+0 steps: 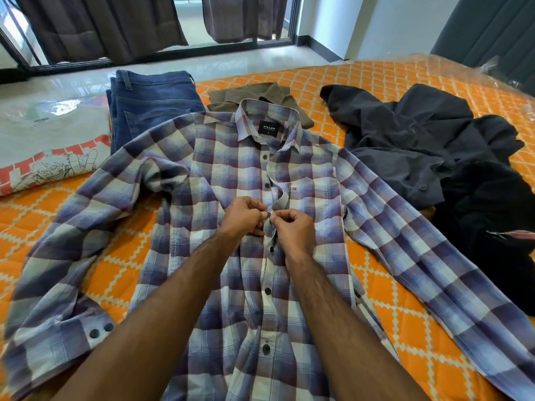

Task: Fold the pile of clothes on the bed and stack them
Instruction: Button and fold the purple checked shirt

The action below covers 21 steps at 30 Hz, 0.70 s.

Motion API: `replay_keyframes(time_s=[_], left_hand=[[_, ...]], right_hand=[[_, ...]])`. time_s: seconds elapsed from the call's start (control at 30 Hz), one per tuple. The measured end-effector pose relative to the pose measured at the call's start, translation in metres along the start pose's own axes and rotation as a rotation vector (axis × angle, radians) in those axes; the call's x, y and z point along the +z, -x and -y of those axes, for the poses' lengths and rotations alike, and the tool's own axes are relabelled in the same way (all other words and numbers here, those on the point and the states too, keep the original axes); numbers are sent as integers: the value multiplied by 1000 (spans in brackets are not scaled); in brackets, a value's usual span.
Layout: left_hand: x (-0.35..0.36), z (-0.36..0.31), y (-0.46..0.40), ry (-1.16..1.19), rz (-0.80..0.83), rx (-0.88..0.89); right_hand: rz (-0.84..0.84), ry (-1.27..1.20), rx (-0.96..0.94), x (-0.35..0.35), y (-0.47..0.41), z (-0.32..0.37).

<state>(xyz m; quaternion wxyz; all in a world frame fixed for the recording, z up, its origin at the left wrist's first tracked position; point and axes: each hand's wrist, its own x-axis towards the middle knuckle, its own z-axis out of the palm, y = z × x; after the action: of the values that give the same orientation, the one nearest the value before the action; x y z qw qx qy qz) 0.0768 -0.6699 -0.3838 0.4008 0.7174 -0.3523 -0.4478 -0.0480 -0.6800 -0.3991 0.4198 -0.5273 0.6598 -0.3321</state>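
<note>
Left hand (241, 217): fingers curled, grip pinching the left edge of the shirt's front opening at a dark button (268, 215), about mid-chest.
Right hand (293, 228): fingers curled, grip pinching the opposite edge of the opening, just beside the same button; the two hands almost touch.
Plaid shirt (220, 175): blue, purple and white check, long-sleeved, lying front up and flat on the bed, collar away from the person, both sleeves spread out to the sides. Buttons below the hands look fastened; the opening above the hands gapes slightly. Black label inside the collar, small red logo on the chest.
Left cuff (86, 334): near the lower left corner, two dark buttons showing.
Jeans (153, 102): blue, folded, beyond the shirt's left shoulder, partly under it.
Olive garment (231, 96): folded, just behind the shirt's collar, beside the jeans.
Grey T-shirt (49, 140): printed with a cartoon figure and red lettering, at the far left, next to the jeans.
Dark clothes pile (428, 140): black and charcoal pieces, unfolded and crumpled, to the right of the shirt, touching its right sleeve.
Bed (405, 308): orange cover with a white diamond pattern, carrying all of the above.
Curtains (95, 27): dark, hanging at a glass door beyond the bed.
</note>
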Motion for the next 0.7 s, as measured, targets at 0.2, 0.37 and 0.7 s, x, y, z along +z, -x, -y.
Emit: replay_keyframes(time_s=[0.2,0.37,0.7], left_hand=[[0,2,0,-2,-6,6],[-3,3,0,46,24,20],[-7,4,6,146,58,19]], right_hand=[[80,-86,68,-2,-4,0],[226,-301,219,-16,-11,6],[318,-57,173,-17,-23,15]])
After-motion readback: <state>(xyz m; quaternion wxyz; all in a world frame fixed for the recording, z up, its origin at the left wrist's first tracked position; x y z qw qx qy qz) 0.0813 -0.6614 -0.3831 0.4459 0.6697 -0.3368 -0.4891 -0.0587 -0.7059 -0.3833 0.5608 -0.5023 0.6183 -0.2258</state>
